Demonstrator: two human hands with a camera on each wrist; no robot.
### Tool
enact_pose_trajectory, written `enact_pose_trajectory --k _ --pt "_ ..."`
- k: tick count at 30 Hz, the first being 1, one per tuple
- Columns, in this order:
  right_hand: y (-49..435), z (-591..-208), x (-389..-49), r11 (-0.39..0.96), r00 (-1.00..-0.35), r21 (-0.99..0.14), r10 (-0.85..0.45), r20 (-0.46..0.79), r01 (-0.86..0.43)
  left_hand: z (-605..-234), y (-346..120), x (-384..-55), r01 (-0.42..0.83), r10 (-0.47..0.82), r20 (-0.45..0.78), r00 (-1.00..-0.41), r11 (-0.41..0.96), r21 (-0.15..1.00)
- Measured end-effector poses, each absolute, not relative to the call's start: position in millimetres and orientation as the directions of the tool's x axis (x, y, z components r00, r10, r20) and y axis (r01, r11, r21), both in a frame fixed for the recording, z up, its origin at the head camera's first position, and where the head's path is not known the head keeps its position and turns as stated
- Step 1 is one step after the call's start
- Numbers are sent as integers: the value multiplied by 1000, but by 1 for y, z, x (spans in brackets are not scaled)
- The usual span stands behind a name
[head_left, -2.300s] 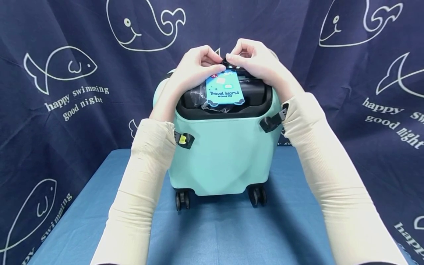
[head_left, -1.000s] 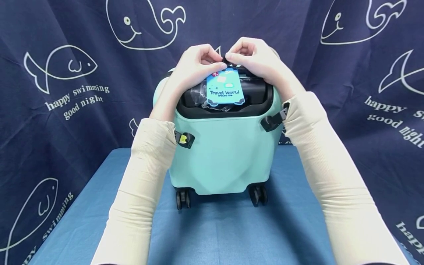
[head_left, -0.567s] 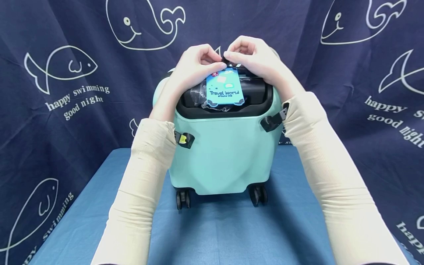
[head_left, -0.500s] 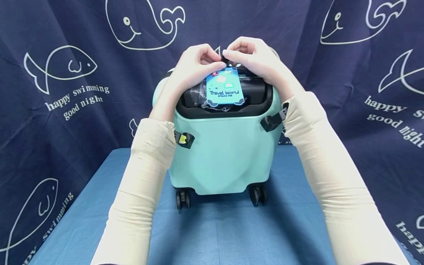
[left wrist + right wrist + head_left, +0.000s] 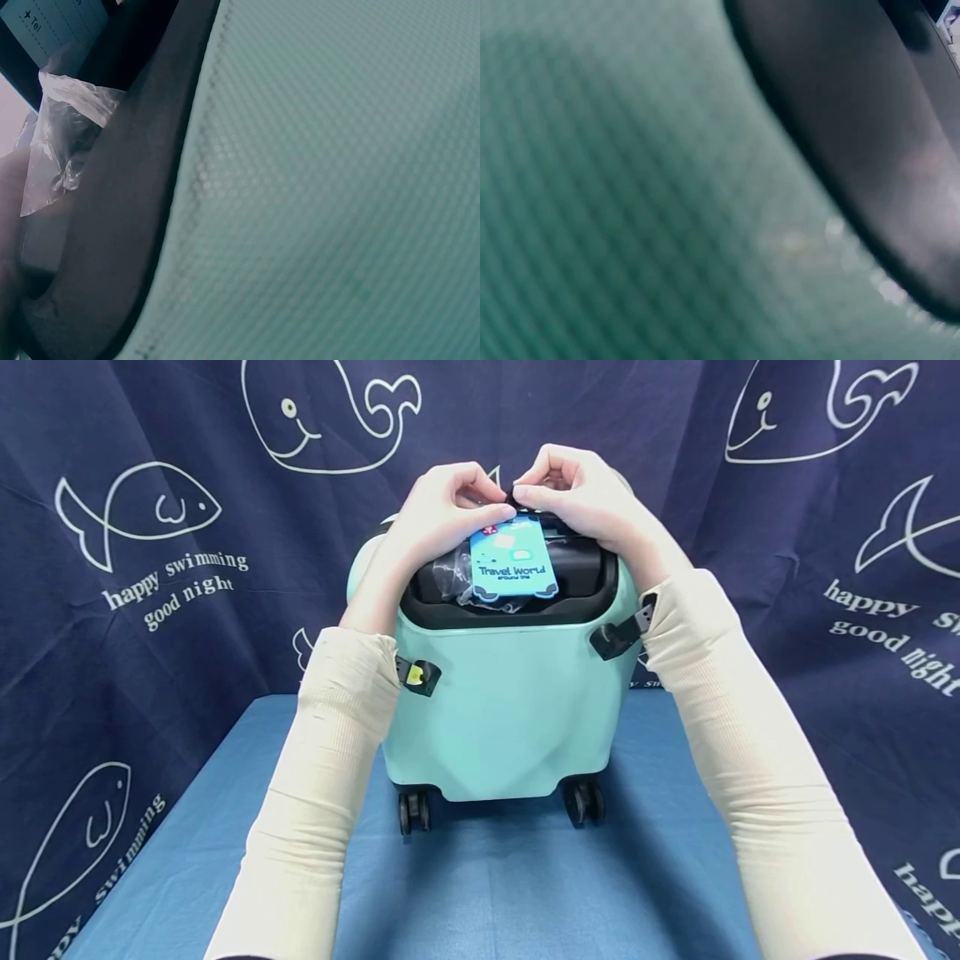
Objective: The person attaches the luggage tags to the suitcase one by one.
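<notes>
A mint-green suitcase (image 5: pixel 510 710) stands upright on its wheels, a blue "Travel World" luggage tag (image 5: pixel 513 560) hanging over its black top recess. At the tag's upper end, my left hand (image 5: pixel 453 514) pinches the black strap (image 5: pixel 513 498) between thumb and fingers. From the other side my right hand (image 5: pixel 581 493) pinches the same strap, fingertips close to the left ones. Most of the strap is hidden by the fingers. In the left wrist view, the tag's lined side (image 5: pixel 56 30) shows above clear plastic wrap (image 5: pixel 67 135). The right wrist view is mostly blurred suitcase shell (image 5: pixel 630 187).
Blue cloth (image 5: pixel 495 877) covers the table under the suitcase wheels (image 5: pixel 583 802). A navy curtain (image 5: pixel 187 635) with white fish and whale drawings hangs behind and at both sides. Black camera straps (image 5: pixel 418 677) sit at the wrists, close to the suitcase front.
The luggage tag and both hands have shifted slightly right over the last half second. The right fingertips have drawn slightly back from the left ones. The suitcase stays in place.
</notes>
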State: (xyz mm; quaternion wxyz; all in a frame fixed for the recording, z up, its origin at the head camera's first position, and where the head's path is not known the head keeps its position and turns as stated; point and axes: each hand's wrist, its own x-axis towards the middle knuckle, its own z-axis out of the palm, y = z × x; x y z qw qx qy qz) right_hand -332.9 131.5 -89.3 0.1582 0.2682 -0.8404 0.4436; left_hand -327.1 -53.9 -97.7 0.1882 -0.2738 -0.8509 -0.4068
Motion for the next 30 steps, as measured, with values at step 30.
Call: enact_pose_trajectory --k 30 --pt "130 -86 -328 707 -874 -544 -228 429 -452 -98 -55 -326 624 306 555 -774 522 582"
